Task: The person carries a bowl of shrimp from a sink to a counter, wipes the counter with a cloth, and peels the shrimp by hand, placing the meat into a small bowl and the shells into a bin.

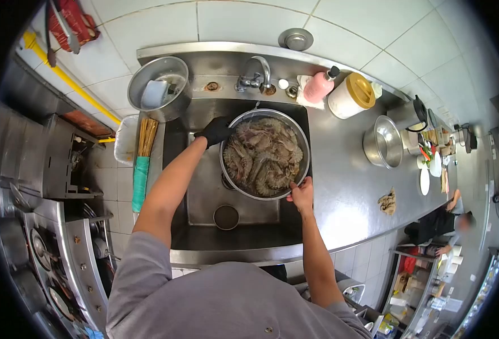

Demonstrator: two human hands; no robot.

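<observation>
A round metal bowl (224, 164) full of raw shrimp (266, 152) is held over the right part of a steel sink (204, 209). My left hand (216, 131), in a black glove, is closed on the bowl's upper left rim. Bare, my right hand (301, 196) grips the lower right rim with its fingers wrapped round the edge. Below the bowl, a small round dark piece (226, 217) lies on the sink floor. The faucet (255, 79) stands just behind the bowl.
A large pot (162, 87) sits at the sink's back left, above bundled sticks (143, 152). On the right counter are a pink bottle (319, 86), a yellow-lidded container (351, 96), an empty metal bowl (383, 142) and a cloth (387, 202). Another person (444, 223) is at the far right.
</observation>
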